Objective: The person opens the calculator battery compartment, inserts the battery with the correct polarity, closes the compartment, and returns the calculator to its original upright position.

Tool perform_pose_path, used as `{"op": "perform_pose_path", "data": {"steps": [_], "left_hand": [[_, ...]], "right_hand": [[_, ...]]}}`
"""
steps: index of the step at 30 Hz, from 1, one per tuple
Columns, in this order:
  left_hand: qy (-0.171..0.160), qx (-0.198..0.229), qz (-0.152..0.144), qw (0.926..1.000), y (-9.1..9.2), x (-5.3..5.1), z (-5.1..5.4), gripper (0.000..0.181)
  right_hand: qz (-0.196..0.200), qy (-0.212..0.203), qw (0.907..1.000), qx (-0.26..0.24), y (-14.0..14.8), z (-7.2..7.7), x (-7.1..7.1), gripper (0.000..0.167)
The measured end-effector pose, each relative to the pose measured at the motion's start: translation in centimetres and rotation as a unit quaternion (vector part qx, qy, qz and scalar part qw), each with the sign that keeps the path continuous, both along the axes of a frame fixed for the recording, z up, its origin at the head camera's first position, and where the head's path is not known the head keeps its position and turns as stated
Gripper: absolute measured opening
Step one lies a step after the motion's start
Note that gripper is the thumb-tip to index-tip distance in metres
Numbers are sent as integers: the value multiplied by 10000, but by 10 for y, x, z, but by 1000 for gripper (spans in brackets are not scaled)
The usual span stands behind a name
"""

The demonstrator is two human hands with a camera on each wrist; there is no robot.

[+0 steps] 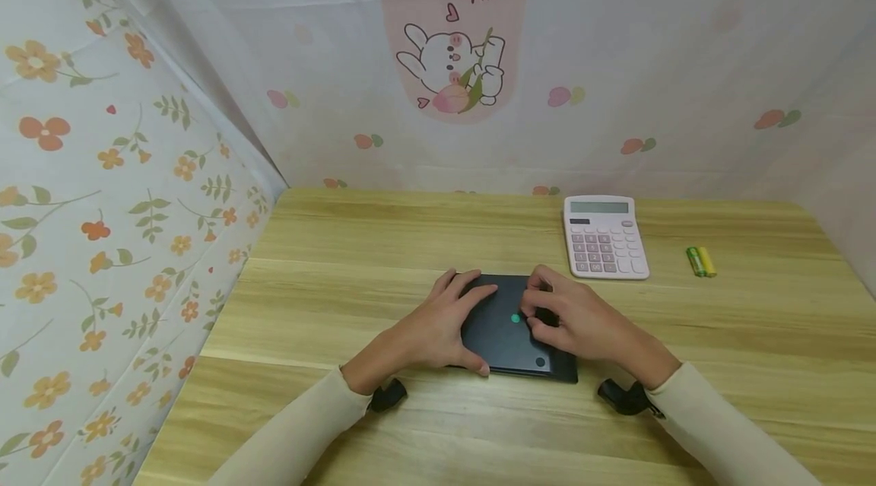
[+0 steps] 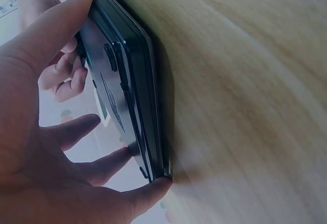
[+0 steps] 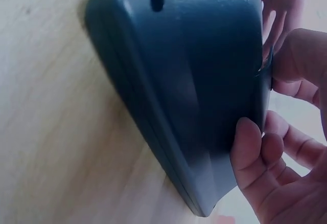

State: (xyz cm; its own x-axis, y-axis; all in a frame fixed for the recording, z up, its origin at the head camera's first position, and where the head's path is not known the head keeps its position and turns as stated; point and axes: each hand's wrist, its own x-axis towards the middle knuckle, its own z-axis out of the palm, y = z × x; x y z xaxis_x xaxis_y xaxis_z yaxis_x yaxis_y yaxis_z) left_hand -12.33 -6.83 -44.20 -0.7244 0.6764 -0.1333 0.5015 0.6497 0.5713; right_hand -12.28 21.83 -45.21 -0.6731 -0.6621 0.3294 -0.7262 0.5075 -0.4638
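A dark, flat, rectangular device [image 1: 503, 341] lies on the wooden table, a green dot near the middle of its upper face. My left hand [image 1: 441, 322] grips its left end, thumb on the near edge and fingers spread toward the far edge; the left wrist view shows the thumb on the device's side [image 2: 140, 81]. Over the device's right part, my right hand [image 1: 571, 315] has its fingers curled. In the right wrist view that hand [image 3: 286, 157] pinches a thin dark piece [image 3: 264, 93] raised at the device's surface [image 3: 219, 55]; whether the piece is attached cannot be told.
Behind the device to the right lies a white calculator [image 1: 607, 237]. Farther right, a green battery [image 1: 696, 262] and a yellow one [image 1: 708, 262] lie side by side. Patterned cloth [image 1: 328, 75] hangs behind the table [image 1: 356, 243] and along its left side.
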Motion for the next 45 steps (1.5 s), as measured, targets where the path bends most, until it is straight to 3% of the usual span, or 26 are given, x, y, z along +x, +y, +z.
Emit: {"op": "perform_pose_path", "data": {"steps": [9,17,24,30,45], "left_hand": [[32,-30,-2,10000,0,1,0,114],[74,-26,20,10000,0,3,-1,113],[-27,110,91,9999,-1,6,-3,112],[-114,133,123,9998,-2,7,-3,111],[-246,-233,162,9993,2,5,11,114]], "right_hand": [[-105,-613,9981,34,7,3,5,19],[-95,-861,9961,143,15,8,11,31],[-127,-697,9974,149,18,7,15,32],[-235,-231,9993,170,19,7,17,34],[-460,61,9986,265,19,6,15,35]]}}
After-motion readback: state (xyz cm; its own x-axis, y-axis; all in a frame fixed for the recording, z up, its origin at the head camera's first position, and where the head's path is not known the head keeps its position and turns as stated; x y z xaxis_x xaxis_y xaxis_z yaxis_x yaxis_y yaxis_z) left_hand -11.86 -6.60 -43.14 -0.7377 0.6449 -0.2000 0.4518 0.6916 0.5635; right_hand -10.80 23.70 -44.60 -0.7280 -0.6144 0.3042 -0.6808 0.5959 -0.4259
